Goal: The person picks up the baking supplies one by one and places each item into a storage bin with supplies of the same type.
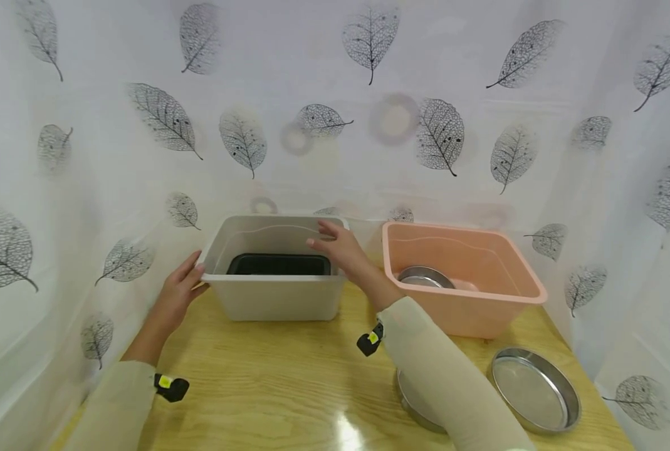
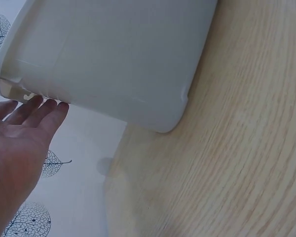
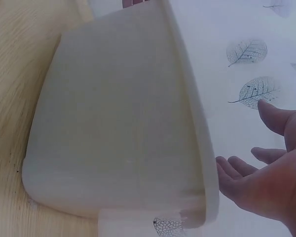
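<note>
A light grey plastic bin (image 1: 281,300) stands on the table with a dark rectangular object (image 1: 278,264), perhaps a tray, inside it. My left hand (image 1: 178,293) grips the bin's left rim; in the left wrist view its fingertips (image 2: 59,107) lie against the outer wall under the rim. Over the bin's right rim, my right hand (image 1: 343,254) is spread with thumb and fingers apart and holds nothing. In the right wrist view, that hand (image 3: 271,173) has its lower fingertips close to the rim; whether they touch cannot be told.
To the right stands a pink bin (image 1: 453,307) with a round metal pan (image 1: 425,275) inside. Another round metal pan (image 1: 538,391) lies at the table's right, and a further one (image 1: 416,407) is partly hidden by my right sleeve. A leaf-patterned curtain (image 1: 323,75) surrounds the wooden table (image 1: 256,388).
</note>
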